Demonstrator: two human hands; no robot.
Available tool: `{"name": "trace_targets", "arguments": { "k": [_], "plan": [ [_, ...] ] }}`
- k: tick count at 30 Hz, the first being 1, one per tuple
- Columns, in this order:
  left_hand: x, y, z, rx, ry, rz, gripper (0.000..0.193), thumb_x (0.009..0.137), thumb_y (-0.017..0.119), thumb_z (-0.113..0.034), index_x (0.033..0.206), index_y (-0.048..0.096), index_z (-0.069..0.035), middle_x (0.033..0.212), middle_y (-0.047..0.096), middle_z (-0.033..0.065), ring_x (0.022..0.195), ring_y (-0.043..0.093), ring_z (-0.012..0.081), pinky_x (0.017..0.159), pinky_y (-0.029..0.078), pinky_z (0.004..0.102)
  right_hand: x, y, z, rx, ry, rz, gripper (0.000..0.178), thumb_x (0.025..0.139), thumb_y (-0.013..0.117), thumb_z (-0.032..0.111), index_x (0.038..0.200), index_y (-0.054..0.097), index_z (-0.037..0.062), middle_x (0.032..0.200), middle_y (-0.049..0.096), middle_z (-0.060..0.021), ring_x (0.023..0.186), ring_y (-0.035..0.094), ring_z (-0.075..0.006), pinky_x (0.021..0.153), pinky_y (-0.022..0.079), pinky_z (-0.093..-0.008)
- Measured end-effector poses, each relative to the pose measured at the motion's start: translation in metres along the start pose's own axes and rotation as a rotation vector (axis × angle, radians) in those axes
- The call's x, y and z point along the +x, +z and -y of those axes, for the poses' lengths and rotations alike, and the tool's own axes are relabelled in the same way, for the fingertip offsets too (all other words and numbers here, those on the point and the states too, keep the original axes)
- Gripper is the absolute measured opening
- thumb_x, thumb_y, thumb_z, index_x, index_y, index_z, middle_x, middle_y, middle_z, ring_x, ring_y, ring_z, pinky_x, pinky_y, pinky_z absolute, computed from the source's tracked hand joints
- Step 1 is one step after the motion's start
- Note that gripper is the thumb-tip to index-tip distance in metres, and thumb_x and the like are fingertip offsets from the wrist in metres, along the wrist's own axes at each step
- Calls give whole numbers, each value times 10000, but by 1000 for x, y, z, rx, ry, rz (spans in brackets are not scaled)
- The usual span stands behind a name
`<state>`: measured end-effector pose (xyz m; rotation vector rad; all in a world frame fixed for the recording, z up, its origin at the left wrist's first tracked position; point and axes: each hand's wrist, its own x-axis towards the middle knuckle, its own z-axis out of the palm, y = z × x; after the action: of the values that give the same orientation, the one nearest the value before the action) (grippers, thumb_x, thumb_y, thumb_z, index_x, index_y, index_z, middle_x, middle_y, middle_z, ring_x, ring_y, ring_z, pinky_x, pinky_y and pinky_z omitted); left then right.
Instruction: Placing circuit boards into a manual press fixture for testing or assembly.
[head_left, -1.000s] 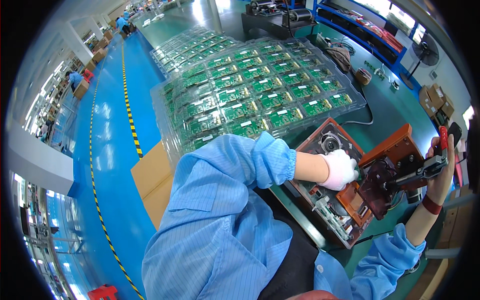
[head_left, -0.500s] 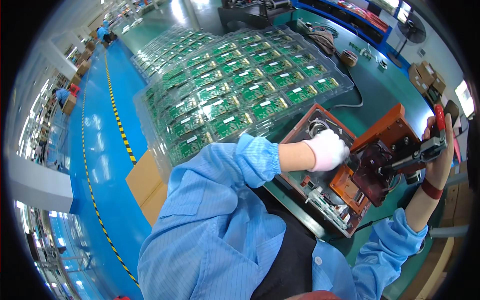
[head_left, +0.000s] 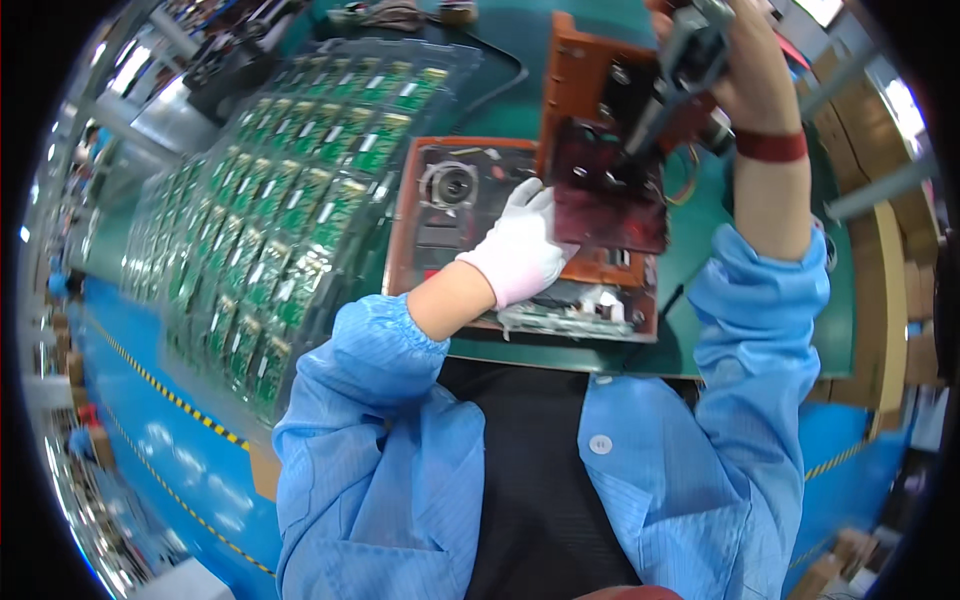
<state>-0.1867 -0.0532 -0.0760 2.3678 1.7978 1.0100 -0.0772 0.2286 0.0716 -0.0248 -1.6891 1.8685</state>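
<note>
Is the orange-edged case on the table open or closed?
Open: inside the orange-edged case, a round metal-rimmed part lies uncovered.

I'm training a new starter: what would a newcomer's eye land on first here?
Probably the rows of green circuit boards in clear trays on the left. Next, the white-gloved left hand over the open orange-edged case in the middle, and the right hand at upper right, gripping a dark metal tool.

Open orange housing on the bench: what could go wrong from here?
The metal tool in the right hand points toward the dark red panel; a slip could scratch it. The gloved left hand is close beside that panel, so its fingers might get pinched. Exposed coloured wires to the panel's right could snag.
</note>
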Motion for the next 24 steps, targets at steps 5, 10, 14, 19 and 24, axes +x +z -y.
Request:
{"name": "trace_targets", "arguments": {
  "k": [5,10,14,19,24],
  "plan": [
    [15,13,-10,-109,-48,51,342,860,600,-258,1177,637,-136,1237,630,112,1150,562,332,1072,356,471,-9,-38,-35,-651,-337,-43,306,980,585,381,937,657,87,751,667,-23,612,570,-80,563,413,-187],
    [10,13,1,-9,-60,148,332,880,609,-271,1179,645,-132,1254,632,110,1138,555,339,1070,361,464,-19,-22,-37,-377,-222,-49,283,988,570,364,929,653,101,742,663,-13,613,567,-67,565,410,-186],
    [11,23,4,104,-9,125,314,910,607,-273,1186,653,-131,1263,633,105,1123,555,350,1046,382,460,-26,-25,-16,70,29,-232,285,996,564,368,930,651,105,746,665,-12,611,567,-64,567,411,-186],
    [10,35,8,104,-55,70,301,898,603,-260,1162,657,-124,1261,632,112,1153,535,353,1062,361,469,-28,-30,-2,-2,38,-333,296,1002,567,384,942,651,107,750,670,-14,609,569,-62,567,414,-186],
    [14,28,9,-4,-97,111,300,872,600,-234,1143,650,-114,1256,628,130,1170,527,362,1098,325,487,-32,13,6,-147,60,-483,302,1003,572,395,972,647,104,755,674,-19,608,577,-63,561,418,-188]
  ]
}}
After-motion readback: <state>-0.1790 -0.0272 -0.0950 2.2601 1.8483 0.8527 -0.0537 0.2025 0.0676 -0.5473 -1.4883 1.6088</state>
